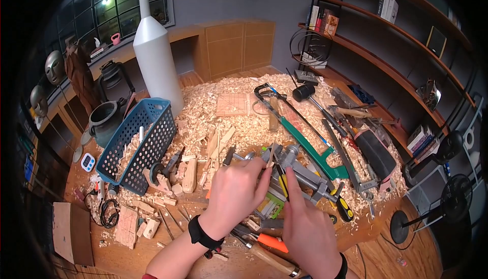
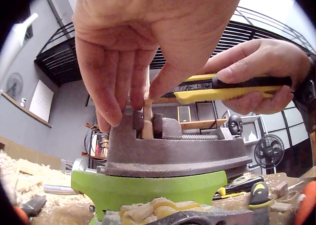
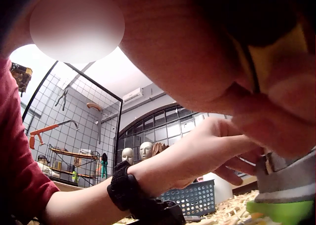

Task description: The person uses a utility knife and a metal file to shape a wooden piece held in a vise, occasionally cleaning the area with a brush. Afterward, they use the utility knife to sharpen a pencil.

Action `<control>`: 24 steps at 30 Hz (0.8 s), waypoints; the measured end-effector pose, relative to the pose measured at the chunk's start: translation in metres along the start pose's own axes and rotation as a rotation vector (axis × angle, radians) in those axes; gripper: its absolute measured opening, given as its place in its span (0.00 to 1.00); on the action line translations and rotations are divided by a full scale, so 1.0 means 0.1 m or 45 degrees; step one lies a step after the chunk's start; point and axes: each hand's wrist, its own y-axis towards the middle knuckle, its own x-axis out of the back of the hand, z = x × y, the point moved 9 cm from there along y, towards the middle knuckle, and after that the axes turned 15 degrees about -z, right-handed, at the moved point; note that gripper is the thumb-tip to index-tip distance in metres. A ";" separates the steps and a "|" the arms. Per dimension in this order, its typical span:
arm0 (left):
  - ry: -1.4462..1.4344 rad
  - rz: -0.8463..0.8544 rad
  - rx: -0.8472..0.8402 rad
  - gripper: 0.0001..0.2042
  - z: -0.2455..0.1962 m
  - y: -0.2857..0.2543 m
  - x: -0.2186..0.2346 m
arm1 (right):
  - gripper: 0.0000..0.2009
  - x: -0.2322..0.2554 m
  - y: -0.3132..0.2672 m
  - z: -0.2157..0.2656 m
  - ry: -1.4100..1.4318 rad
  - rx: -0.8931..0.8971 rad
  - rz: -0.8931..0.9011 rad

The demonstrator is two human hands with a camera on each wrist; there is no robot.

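Note:
A thin wooden strip (image 2: 147, 119) stands upright, clamped between the jaws of a grey vise (image 2: 182, 156) with a green base (image 2: 153, 185). My left hand (image 1: 235, 190) reaches over from the left and pinches the strip between thumb and fingers just above the vise. In my right hand (image 1: 311, 233) is a yellow and black utility knife (image 2: 197, 95), gripped along its handle with the thumb on top. Its tip points left, right at the strip by the left thumb. The left wrist view shows both hands close together above the vise.
Wood shavings (image 1: 198, 101) cover much of the bench. A blue perforated basket (image 1: 134, 152) stands left, before a tall white bottle-shaped vase (image 1: 156, 55). A green hacksaw (image 1: 305, 139) and a black mallet (image 1: 303, 93) lie right; an orange-handled tool (image 1: 273, 242) lies between the forearms.

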 end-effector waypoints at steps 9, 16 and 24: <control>0.001 -0.003 -0.011 0.08 0.00 0.00 0.00 | 0.38 -0.01 -0.01 0.01 -0.015 0.020 -0.025; 0.006 -0.014 -0.017 0.08 0.00 0.00 0.00 | 0.38 -0.01 -0.01 0.03 -0.020 0.024 -0.046; 0.002 0.008 0.005 0.08 0.00 0.00 0.00 | 0.38 0.01 -0.01 0.03 -0.013 0.017 -0.097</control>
